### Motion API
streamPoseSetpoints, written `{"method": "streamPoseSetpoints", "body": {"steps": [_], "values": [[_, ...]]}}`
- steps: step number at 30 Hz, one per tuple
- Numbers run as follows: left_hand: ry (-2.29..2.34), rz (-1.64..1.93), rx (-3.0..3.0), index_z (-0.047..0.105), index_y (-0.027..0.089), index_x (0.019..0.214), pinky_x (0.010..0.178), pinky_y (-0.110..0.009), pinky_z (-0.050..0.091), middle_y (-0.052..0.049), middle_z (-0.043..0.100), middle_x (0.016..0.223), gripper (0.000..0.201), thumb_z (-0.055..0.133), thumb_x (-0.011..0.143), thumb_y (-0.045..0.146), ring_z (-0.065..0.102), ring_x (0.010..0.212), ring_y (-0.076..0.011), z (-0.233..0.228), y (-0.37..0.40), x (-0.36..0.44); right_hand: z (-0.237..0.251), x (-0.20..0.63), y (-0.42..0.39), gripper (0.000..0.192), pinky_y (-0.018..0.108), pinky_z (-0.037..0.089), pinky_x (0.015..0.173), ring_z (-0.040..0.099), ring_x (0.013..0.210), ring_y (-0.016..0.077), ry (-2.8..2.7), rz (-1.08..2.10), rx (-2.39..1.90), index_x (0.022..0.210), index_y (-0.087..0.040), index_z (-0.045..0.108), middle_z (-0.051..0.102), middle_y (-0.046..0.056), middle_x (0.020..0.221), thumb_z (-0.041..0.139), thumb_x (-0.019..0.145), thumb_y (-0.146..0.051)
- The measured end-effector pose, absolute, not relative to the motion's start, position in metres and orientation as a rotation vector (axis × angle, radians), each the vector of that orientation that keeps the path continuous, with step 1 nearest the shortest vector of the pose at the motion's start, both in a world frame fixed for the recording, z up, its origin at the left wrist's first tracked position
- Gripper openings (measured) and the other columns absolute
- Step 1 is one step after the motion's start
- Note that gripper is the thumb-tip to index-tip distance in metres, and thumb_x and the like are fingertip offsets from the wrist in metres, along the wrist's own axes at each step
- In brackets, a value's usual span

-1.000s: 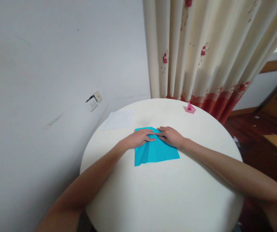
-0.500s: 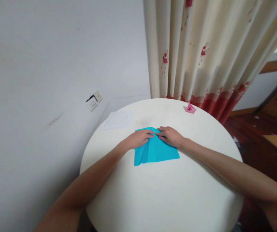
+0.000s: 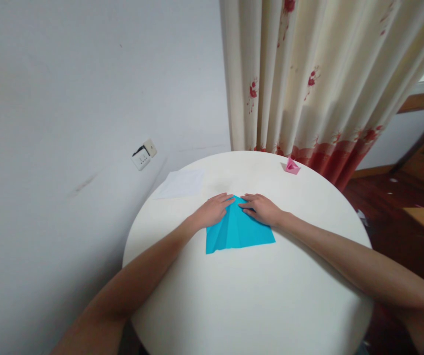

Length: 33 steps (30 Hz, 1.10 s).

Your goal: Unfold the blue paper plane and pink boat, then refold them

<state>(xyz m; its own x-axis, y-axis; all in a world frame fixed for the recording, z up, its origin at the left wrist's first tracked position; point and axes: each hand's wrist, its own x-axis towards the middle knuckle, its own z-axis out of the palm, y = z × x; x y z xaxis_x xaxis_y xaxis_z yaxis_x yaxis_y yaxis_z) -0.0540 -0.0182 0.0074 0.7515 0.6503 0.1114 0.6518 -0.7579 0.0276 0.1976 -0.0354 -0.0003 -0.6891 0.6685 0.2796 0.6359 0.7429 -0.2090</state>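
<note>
A partly folded blue sheet of paper (image 3: 239, 231) lies flat on the round white table (image 3: 249, 291), its far edges folded in to a point. My left hand (image 3: 212, 211) presses flat on the sheet's upper left flap, fingers stretched toward the tip. My right hand (image 3: 262, 208) presses flat on the upper right flap, fingertips close to the left hand's at the paper's point. Neither hand grips anything; both lie palm down on the paper.
A white sheet of paper (image 3: 182, 183) lies at the table's far left edge. A small pink folded paper figure (image 3: 291, 165) sits at the far right rim. A curtain (image 3: 308, 79) hangs behind the table, a wall with a socket (image 3: 143, 154) stands at left.
My left hand has slid up and left along the fold, so the sheet's top left corner is now folded down under it. The right hand has stayed in place.
</note>
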Motion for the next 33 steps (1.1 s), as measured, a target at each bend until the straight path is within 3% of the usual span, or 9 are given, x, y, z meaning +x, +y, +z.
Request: {"method": "streamPoseSetpoints", "body": {"steps": [6,13,28,33], "values": [[-1.0,-0.196,-2.936,0.056,0.02,0.136,0.117,-0.043,0.035,-0.007,0.052,0.147,0.049,0.049,0.089,0.009,0.043,0.139,-0.024,0.0121,-0.0204,-0.0525,-0.0003,0.1977,-0.035,0.034,0.047,0.04,0.109,0.049,0.134,0.0309,-2.616,0.132,-1.006,0.128,-0.022,0.066,0.057,0.013,0.141,0.049,0.1,-0.031],[-0.966,-0.137,-2.923,0.059,0.015,0.134,0.115,-0.043,0.038,-0.012,0.054,0.145,0.045,0.047,0.09,0.009,0.05,0.134,-0.0251,0.0138,-0.0237,-0.0493,0.0002,0.1973,-0.0354,0.034,0.047,0.041,0.108,0.051,0.132,0.0316,-2.61,0.136,-0.995,0.127,-0.022,0.067,0.058,0.014,0.14,0.05,0.1,-0.031],[-0.962,-0.178,-2.942,0.064,0.017,0.128,0.114,-0.04,0.038,-0.009,0.057,0.142,0.039,0.047,0.093,0.014,0.053,0.131,-0.0236,0.0107,-0.0229,-0.0493,-0.0031,0.1973,-0.0343,0.034,0.048,0.039,0.109,0.05,0.133,0.0315,-2.589,0.186,-0.999,0.125,-0.022,0.068,0.057,0.014,0.141,0.049,0.099,-0.031],[-0.961,-0.21,-2.957,0.063,0.015,0.129,0.113,-0.042,0.039,-0.012,0.056,0.143,0.04,0.047,0.092,0.012,0.054,0.131,-0.0253,0.0122,-0.0254,-0.0497,-0.0013,0.1985,-0.035,0.051,0.041,0.043,0.105,0.057,0.126,0.0282,-2.41,0.331,-1.095,0.144,-0.018,0.05,0.06,0.013,0.138,0.054,0.096,-0.035]]}}
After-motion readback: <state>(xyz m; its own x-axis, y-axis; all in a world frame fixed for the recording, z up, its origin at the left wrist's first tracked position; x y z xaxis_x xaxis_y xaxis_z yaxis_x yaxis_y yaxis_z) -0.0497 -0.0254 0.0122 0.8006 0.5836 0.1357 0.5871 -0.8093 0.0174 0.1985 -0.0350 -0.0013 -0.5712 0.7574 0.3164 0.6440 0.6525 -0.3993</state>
